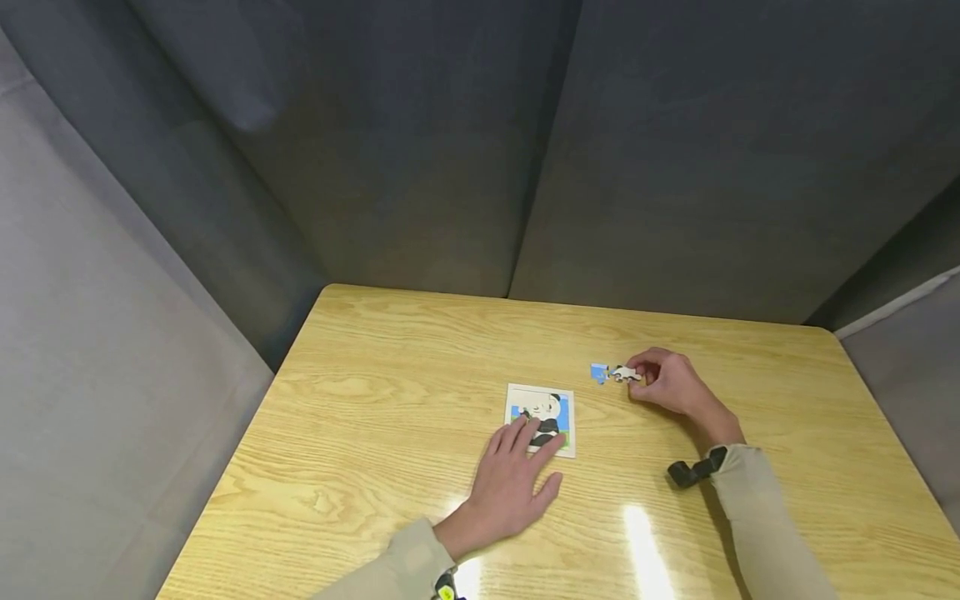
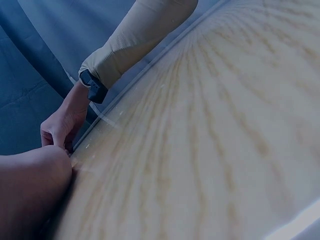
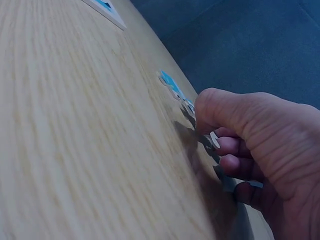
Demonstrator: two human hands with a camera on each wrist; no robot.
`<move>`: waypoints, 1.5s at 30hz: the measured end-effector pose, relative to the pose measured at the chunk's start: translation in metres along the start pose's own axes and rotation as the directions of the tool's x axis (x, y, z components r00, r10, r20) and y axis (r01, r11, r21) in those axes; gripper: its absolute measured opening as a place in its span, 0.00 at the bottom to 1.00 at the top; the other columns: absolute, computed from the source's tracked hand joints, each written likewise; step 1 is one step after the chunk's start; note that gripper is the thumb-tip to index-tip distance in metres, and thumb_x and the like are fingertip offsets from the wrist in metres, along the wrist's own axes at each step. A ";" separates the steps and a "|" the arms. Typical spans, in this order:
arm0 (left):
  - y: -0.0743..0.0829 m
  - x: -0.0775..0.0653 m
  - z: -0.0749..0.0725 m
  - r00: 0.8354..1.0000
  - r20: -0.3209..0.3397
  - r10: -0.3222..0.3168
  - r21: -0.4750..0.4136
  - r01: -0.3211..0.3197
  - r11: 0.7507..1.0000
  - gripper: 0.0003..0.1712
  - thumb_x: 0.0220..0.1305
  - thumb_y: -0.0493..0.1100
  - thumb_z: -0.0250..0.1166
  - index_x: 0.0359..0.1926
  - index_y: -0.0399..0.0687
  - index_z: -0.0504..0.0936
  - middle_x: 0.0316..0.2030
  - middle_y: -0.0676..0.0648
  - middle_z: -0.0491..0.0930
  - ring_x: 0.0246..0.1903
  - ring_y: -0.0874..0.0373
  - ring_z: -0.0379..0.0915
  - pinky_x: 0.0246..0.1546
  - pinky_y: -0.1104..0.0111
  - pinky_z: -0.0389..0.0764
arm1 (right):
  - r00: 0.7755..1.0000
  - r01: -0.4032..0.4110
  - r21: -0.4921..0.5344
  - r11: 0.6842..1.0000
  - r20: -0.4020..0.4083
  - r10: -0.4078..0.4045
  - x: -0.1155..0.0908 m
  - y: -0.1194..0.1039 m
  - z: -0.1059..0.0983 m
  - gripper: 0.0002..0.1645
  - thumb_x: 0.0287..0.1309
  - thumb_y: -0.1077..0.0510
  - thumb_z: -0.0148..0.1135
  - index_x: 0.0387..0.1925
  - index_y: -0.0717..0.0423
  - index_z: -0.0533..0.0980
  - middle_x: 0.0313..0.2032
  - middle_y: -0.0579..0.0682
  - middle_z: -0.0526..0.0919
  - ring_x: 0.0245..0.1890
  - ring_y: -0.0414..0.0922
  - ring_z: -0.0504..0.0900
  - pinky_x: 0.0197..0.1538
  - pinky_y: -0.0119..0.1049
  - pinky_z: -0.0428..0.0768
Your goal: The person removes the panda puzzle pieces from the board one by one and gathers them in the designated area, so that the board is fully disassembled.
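A square panda jigsaw puzzle [image 1: 551, 405] in a pale frame lies on the wooden table. Spread, nearly straight fingers of my left hand [image 1: 506, 490] rest over its lower left part and hide some of the picture. To the right, my right hand [image 1: 672, 386] pinches a white and black puzzle piece [image 1: 624, 373] between thumb and fingers. Just left of it lies a blue puzzle piece [image 1: 598, 372], close against the pinched one. In the right wrist view, the thumb [image 3: 220, 107] covers most of the held piece, and a pale edge shows between the fingers.
The wooden table [image 1: 360, 400] ends at a back edge beyond the pieces. Dark grey curtains [image 1: 420, 167] hang behind it, with a lighter grey curtain [image 1: 97, 333] at the left. A black wrist device [image 1: 693, 472] is strapped at the right cuff.
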State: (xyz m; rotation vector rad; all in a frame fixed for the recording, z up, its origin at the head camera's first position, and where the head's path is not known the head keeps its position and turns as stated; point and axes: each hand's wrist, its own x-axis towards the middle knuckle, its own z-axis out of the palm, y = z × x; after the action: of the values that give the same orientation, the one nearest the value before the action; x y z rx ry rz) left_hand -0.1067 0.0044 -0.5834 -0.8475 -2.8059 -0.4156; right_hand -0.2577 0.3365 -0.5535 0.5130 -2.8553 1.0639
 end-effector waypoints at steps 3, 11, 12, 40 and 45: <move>0.001 0.000 -0.001 1.000 0.016 -0.007 -0.001 0.007 1.000 0.31 0.80 0.63 0.44 0.79 0.69 0.64 0.77 0.44 0.61 0.78 0.45 0.51 0.74 0.48 0.61 | 1.000 0.008 -0.006 1.000 -0.003 -0.008 0.001 0.001 -0.003 0.17 0.47 0.67 0.75 0.42 0.65 0.85 0.31 0.53 0.81 0.26 0.39 0.73 0.29 0.28 0.72; 0.001 0.000 -0.002 1.000 0.018 -0.002 -0.014 0.002 1.000 0.31 0.81 0.62 0.45 0.79 0.68 0.64 0.77 0.43 0.61 0.78 0.44 0.51 0.74 0.48 0.61 | 0.999 -0.024 -0.044 0.999 0.026 0.025 0.001 0.005 -0.005 0.17 0.47 0.67 0.75 0.43 0.63 0.85 0.32 0.53 0.80 0.28 0.40 0.71 0.30 0.30 0.69; 0.001 0.000 -0.002 1.000 0.014 0.001 -0.017 0.000 1.000 0.31 0.80 0.62 0.45 0.79 0.67 0.65 0.77 0.42 0.61 0.78 0.43 0.51 0.74 0.47 0.61 | 0.999 -0.026 -0.045 0.999 0.026 0.027 0.000 0.005 -0.005 0.17 0.47 0.67 0.75 0.43 0.63 0.85 0.32 0.53 0.80 0.27 0.40 0.70 0.30 0.31 0.69; -0.001 0.000 0.002 1.000 0.004 0.002 0.022 -0.002 1.000 0.31 0.81 0.63 0.42 0.79 0.68 0.64 0.77 0.43 0.61 0.78 0.44 0.52 0.74 0.48 0.62 | 0.988 0.125 0.028 0.992 -0.092 -0.122 -0.024 -0.041 0.025 0.12 0.56 0.69 0.68 0.43 0.62 0.84 0.31 0.52 0.79 0.26 0.45 0.71 0.30 0.30 0.69; 0.000 0.001 -0.001 1.000 0.018 -0.002 0.013 0.002 1.000 0.31 0.81 0.63 0.43 0.79 0.68 0.64 0.77 0.43 0.60 0.78 0.44 0.52 0.74 0.47 0.61 | 0.989 0.146 0.073 0.987 0.005 -0.147 -0.024 -0.068 0.041 0.12 0.57 0.68 0.70 0.44 0.62 0.85 0.29 0.44 0.78 0.25 0.40 0.71 0.29 0.30 0.71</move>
State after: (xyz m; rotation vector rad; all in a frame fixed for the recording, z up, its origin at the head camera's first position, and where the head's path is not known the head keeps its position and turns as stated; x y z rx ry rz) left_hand -0.1072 0.0046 -0.5824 -0.8500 -2.8230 -0.3910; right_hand -0.2104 0.2690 -0.5462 0.7232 -2.7453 1.1452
